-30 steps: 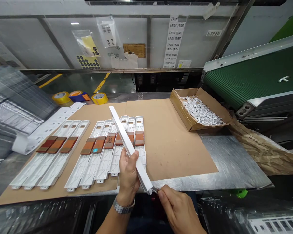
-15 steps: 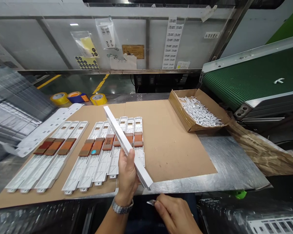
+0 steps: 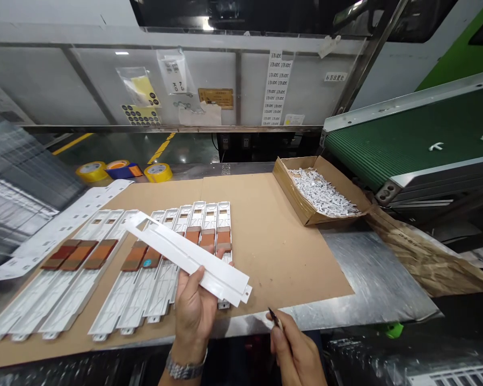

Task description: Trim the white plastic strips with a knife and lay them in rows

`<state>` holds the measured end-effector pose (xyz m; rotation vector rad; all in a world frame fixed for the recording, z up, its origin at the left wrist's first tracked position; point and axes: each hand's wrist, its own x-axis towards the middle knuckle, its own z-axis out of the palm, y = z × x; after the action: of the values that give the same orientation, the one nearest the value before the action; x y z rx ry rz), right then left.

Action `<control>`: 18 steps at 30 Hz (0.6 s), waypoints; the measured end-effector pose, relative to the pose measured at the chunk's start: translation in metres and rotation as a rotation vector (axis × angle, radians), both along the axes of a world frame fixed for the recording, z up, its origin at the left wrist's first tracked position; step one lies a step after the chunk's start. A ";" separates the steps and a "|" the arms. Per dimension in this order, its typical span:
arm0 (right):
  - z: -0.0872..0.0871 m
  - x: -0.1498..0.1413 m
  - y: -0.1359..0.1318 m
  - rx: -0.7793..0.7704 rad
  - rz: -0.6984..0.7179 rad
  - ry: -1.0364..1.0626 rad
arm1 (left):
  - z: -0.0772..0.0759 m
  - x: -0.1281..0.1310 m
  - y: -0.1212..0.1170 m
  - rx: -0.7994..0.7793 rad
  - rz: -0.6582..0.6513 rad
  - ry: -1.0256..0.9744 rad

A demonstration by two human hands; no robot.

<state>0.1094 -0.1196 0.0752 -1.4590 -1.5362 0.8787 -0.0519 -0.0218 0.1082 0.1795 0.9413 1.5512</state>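
Note:
My left hand (image 3: 195, 313) grips a long white plastic panel (image 3: 191, 257), tilted above the table with its smooth face up. The panel has a rectangular opening near its far left end and a small tab at the right end. In my right hand (image 3: 295, 348), low at the table's front edge, is a small knife (image 3: 274, 318) with a pointed tip; its handle is mostly hidden by the fingers. Behind the raised panel, several similar white panels (image 3: 74, 287) lie side by side, with reddish-brown blocks (image 3: 100, 254) across them. The held panel covers part of that row.
Brown cardboard (image 3: 290, 268) covers much of the metal table (image 3: 380, 273). A carton (image 3: 292, 201) of small white plastic pieces stands at the back right, beside a green conveyor (image 3: 422, 136). Tape rolls (image 3: 159, 172) sit at the back left. Brown paper (image 3: 430, 257) hangs at right.
The left hand has turned the panel from a steep, edge-on pose to a flatter one, with its broad face showing. The right hand has risen slightly, and the knife tip now points upward.

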 end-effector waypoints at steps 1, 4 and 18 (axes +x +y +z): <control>-0.002 -0.001 0.001 0.059 -0.028 -0.070 | 0.001 0.000 -0.002 0.008 -0.012 -0.004; -0.005 -0.006 0.004 0.219 -0.093 -0.196 | 0.002 0.000 -0.008 0.087 -0.098 0.004; -0.010 -0.016 0.013 0.372 -0.137 -0.386 | 0.021 0.012 -0.021 0.104 -0.034 0.356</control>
<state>0.0932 -0.1063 0.0648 -1.4866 -1.7391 0.2154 -0.0399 -0.0429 0.1295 0.5573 1.1264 1.5665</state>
